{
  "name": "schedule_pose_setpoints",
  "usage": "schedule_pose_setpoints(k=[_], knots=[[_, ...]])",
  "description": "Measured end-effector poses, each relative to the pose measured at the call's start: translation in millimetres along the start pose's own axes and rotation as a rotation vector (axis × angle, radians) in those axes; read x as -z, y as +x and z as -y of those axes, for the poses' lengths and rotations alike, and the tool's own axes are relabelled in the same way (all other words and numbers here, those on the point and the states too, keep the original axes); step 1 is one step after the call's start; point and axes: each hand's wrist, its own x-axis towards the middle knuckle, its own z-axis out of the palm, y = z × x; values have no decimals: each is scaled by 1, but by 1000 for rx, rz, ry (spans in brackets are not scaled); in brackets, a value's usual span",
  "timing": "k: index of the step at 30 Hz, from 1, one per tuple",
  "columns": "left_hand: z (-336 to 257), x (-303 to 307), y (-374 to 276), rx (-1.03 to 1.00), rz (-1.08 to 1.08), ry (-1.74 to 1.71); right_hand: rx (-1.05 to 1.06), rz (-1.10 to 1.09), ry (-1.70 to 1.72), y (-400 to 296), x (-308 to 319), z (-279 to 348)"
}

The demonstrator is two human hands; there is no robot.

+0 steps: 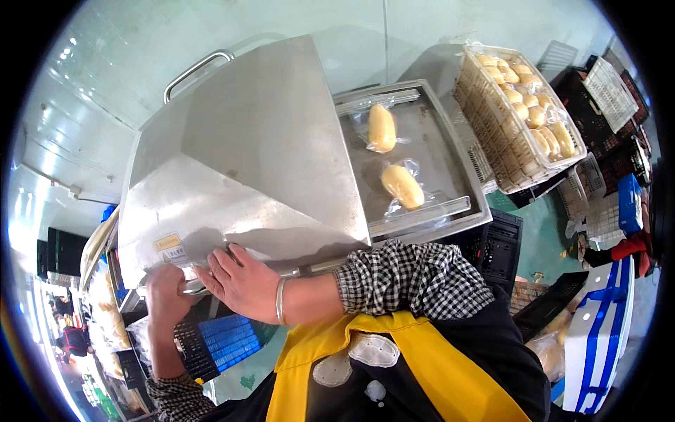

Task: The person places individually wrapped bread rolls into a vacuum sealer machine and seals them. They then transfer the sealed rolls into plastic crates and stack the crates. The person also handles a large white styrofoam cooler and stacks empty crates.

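Note:
A large stainless-steel machine cover (253, 158) fills the space before me, its front edge close to my body. At its front left corner my left hand (169, 296) is curled in a fist around a metal handle (195, 287). My right hand (245, 282) rests palm down on the cover's front edge, beside the left, fingers spread and holding nothing. To the right, a shallow metal tray (364, 179) adjoins the cover. On it lie two bread rolls in clear plastic, one farther back (382, 129) and one nearer me (403, 187). The cover hides what is beneath it.
A beige plastic crate (490, 126) heaped with wrapped bread stands right of the tray. Dark crates (501, 245) sit below it, and a white foam box with blue tape (598, 337) is at lower right. A blue crate (229, 343) lies under the machine's front; a second person's leg (625, 248) shows far right.

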Motion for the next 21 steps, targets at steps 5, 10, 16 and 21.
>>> schedule_pose_setpoints(k=[5, 10, 16, 21], knots=[[22, 1, -20, 39, -53, 101, -52, -68, 28, -7, 21, -5], [-36, -15, 13, 39, 69, 86, -179, -9, 152, -17, 28, -15], [-59, -32, 26, -13, 363, 50, -253, 272, 262, -69, 74, -60], [-119, -95, 55, -294, 261, -182, -447, 317, 252, -145, 74, -97]])
